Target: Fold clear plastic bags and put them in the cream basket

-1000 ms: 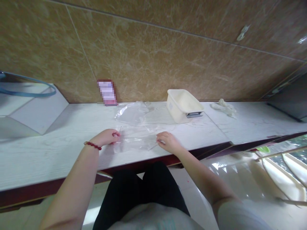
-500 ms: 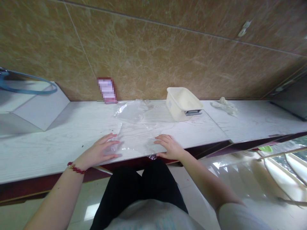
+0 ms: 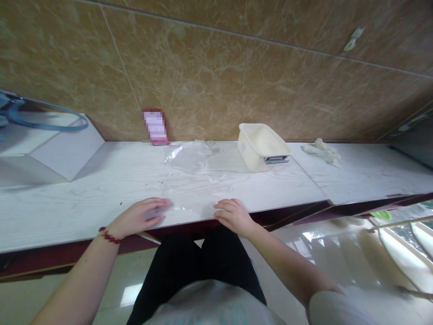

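A clear plastic bag (image 3: 187,194) lies spread on the white counter between my two hands, near the front edge. My left hand (image 3: 144,215) is at its left side, with thumb and fingers apart and the fingertips by the film. At the right side my right hand (image 3: 234,217) rests palm down by the counter edge, fingers slightly bent and its thumb mostly hidden. Whether the fingertips press on the film is hard to see. Just behind lies another piece of clear plastic film (image 3: 189,155), crinkled and shiny.
A cream plastic bin (image 3: 250,153) with a grey front handle stands at the back, right of centre. The phone (image 3: 155,127) leans on the marbled wall. Farther right is a crumpled whitish item (image 3: 321,151). A white box (image 3: 67,153) with a blue strap (image 3: 50,125) stands left.
The near part of the bag lies flatter, and its piece over the front edge no longer shows. My right thumb has moved in under the fingers; my left fingers have drawn closer together.
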Tool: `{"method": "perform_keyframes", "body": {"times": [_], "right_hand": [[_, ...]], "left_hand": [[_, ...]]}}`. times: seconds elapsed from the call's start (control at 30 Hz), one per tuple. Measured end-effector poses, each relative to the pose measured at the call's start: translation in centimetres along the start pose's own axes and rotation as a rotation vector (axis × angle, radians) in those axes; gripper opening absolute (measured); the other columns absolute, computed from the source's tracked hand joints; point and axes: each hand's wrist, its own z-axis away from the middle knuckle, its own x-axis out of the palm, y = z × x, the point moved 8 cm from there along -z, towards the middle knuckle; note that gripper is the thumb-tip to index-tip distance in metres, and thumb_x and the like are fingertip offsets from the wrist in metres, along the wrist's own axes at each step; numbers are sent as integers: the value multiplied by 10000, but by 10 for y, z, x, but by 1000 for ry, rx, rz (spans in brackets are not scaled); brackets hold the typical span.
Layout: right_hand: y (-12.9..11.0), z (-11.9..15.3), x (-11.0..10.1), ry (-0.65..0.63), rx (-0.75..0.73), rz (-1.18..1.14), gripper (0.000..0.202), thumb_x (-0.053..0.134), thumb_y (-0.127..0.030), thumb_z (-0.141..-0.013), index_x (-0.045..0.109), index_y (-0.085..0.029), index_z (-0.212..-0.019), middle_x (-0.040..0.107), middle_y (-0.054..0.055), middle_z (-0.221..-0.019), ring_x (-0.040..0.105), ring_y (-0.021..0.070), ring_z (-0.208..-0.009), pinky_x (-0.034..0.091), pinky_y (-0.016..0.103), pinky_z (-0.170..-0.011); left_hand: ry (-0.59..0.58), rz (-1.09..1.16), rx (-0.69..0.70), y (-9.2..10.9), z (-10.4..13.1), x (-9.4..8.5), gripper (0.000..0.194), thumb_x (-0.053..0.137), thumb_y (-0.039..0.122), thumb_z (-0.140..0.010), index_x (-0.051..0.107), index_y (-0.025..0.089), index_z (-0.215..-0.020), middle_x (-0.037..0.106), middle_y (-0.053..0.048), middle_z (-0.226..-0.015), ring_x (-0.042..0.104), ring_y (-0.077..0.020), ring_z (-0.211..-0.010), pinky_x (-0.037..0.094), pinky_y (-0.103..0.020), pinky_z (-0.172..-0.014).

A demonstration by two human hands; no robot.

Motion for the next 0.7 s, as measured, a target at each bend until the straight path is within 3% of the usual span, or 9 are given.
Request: {"method": "perform_keyframes", "body": {"times": [0.4,0.7], "right_hand": [[11,-13,-20,130,133,-206,112,502,-225,-798,611,-206,-818,657,17,-822,582,116,-824,466,265,-782],[26,-19,-26,129,293,-248,129,509,-253,-783,629,-215,-814,653,6,-799,566,100,-641,480,233,-644]], "left_hand": [[239,-114,-10,4,-5,2,358,505,431,-746,570,246,-1046,566,-65,-1128,510,-209,-1050,376,-361,-957],[320,-89,-28,6,-15,-12,257,455,369,-781,645,205,-836,614,-72,-1017,541,-206,-999,379,-348,-942]]}}
